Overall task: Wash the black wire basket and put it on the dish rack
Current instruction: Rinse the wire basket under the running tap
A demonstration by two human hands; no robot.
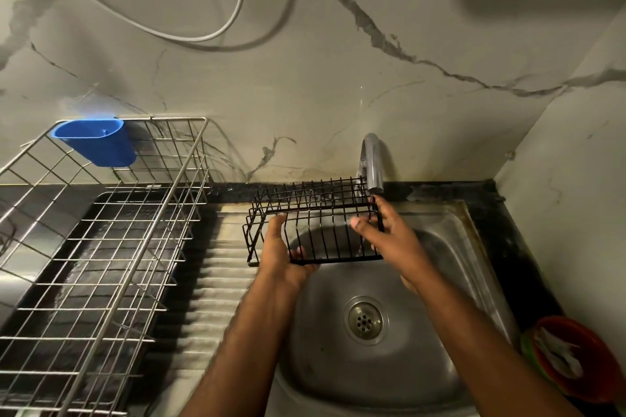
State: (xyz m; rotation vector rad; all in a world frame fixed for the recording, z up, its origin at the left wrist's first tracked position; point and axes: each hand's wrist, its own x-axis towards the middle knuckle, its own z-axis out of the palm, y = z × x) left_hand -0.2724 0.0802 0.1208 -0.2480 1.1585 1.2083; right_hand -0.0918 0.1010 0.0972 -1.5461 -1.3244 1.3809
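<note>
The black wire basket [313, 220] is up in the air over the sink [440, 247], right under the tap [372, 162] — both hands are on it. The left hand [283, 257] grips the near left corner, thumb up along the wires and fingers curled underneath. The right hand [386, 234] clamps the right end, thumb pressed on the front wires. Can't really tell if water is running. Off to the left on the desk [508, 247] sits the steel dish rack [101, 247] with a blue cup [95, 142] hooked on its back rim — well apart from the basket. A red bowl [576, 359] sits at the right.
</note>
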